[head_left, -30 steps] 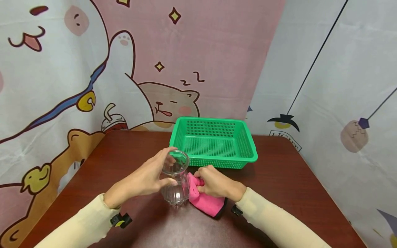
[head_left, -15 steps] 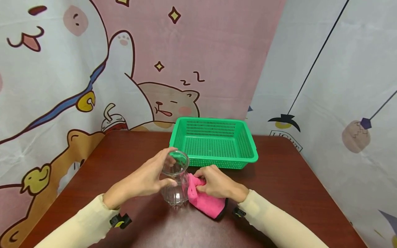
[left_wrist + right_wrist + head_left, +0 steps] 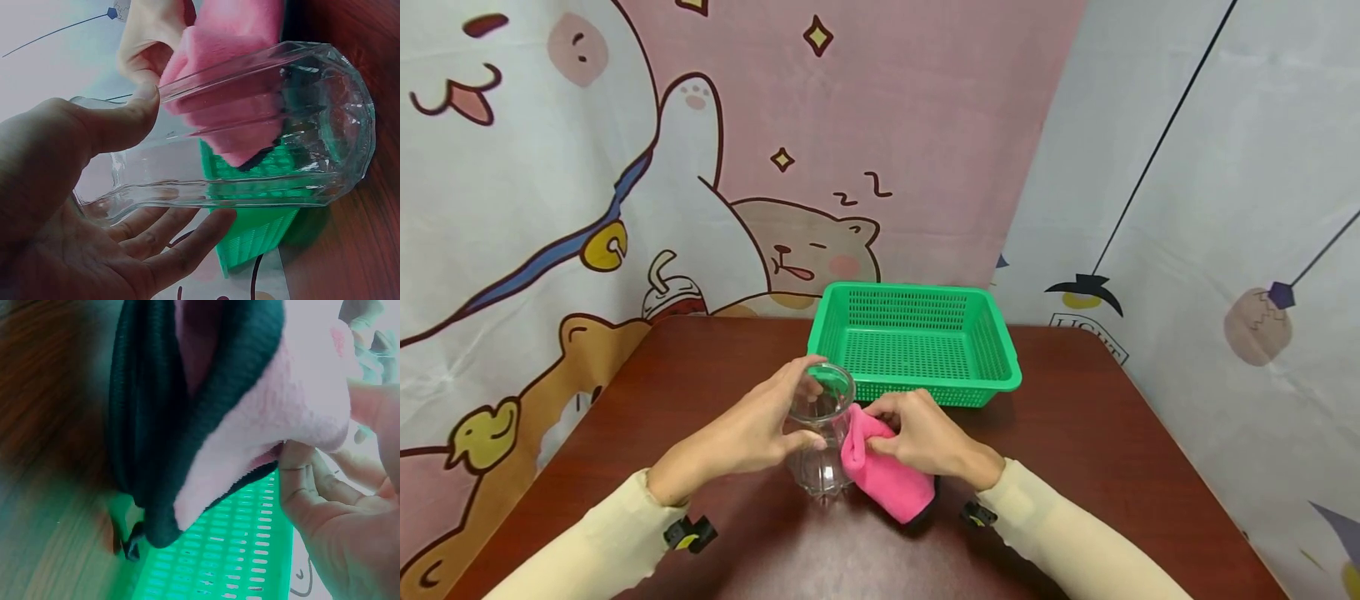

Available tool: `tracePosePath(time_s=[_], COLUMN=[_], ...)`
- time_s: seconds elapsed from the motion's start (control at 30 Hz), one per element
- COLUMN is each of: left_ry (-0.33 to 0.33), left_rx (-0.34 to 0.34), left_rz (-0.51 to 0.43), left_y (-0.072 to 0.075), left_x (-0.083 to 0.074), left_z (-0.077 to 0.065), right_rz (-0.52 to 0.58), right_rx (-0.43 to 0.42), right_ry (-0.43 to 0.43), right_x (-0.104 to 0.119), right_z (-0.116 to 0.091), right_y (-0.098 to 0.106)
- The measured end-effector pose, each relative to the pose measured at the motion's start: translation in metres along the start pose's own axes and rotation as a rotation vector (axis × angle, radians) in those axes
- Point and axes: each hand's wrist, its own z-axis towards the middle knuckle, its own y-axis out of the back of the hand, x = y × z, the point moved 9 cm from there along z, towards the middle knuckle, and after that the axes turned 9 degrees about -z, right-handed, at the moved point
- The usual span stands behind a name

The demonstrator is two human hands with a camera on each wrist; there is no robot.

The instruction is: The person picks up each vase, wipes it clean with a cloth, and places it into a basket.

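A clear ribbed glass vase (image 3: 823, 462) stands upright on the table, its round mouth facing up. My left hand (image 3: 752, 425) grips it from the left, thumb on the near side and fingers around the far side; the left wrist view shows the vase (image 3: 294, 125) between thumb and fingers. My right hand (image 3: 928, 437) pinches a folded pink cloth (image 3: 891, 483) with a dark edge. The cloth lies against the vase's right side, and in the right wrist view its dark border (image 3: 156, 425) hangs below the fingers.
Behind the hands a green perforated plastic basket (image 3: 917, 387) sits on the dark red-brown table (image 3: 715, 358). A cartoon-printed curtain (image 3: 925, 125) hangs behind and along the sides of the table.
My right hand has lifted the pink cloth slightly up and to the left along the vase's side. The left hand and the vase stay in place.
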Motion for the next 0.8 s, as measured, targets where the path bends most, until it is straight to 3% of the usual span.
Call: tracePosePath(time_s=[0.33, 0.8], left_ry=[-0.037, 0.003], left_rx=[-0.014, 0.011], left_rz=[0.003, -0.007], left_y=[0.001, -0.001], left_x=[-0.002, 0.0], left_z=[-0.001, -0.001], right_rz=[0.15, 0.342], right_rx=[-0.118, -0.209], right_ry=[0.036, -0.009], right_x=[0.014, 0.017], right_z=[0.003, 0.002], right_y=[0.016, 0.037])
